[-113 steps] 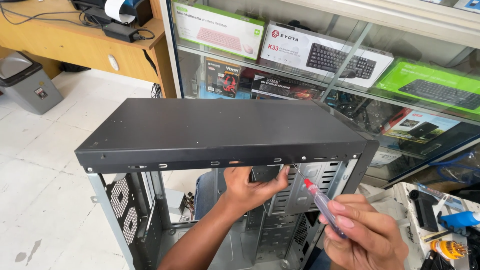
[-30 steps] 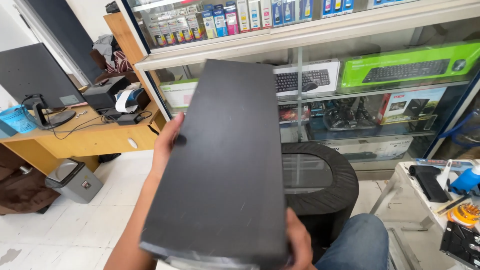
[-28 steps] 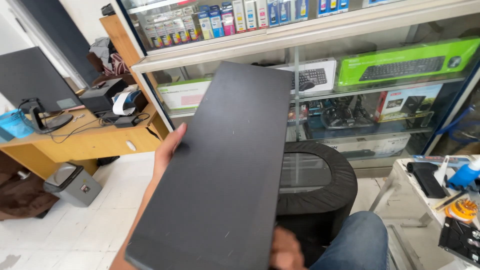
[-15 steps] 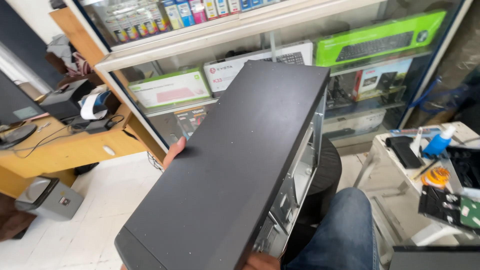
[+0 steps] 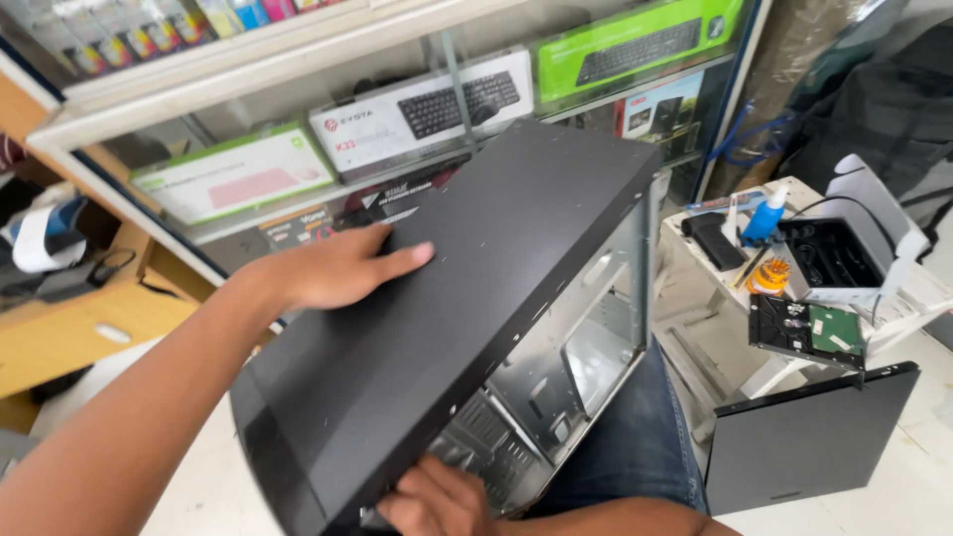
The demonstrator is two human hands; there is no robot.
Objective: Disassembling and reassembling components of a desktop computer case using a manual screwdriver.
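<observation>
My left hand [image 5: 342, 266] lies flat on the black side of the case [image 5: 467, 298], fingers spread and pressed to the panel, not curled round anything; my right hand [image 5: 437, 501] sits under the near low edge of the case, fingers bent against the metal rim, though how tight that grip is I cannot tell, since the case hides most of it. The case is tilted, its far end up toward the glass shelves [image 5: 298, 60] and its near end down by my lap; its open side faces right and shows the bare grey metal inside; it rests over my leg in blue jeans [image 5: 625, 447]. Behind it the shelves hold boxed keyboards, a white box [image 5: 422, 109], a green box [image 5: 635, 45] and a pale green one [image 5: 233, 179]. To my right stands a small white table [image 5: 720, 298]; on it lie a hard drive [image 5: 804, 330], a blue-capped bottle [image 5: 766, 213], a black tray [image 5: 829, 253] and an orange roll [image 5: 769, 275]. A loose black panel [image 5: 809, 437] leans upright against the table, just beside my knee. At far left is a wooden desk [image 5: 89, 333].
</observation>
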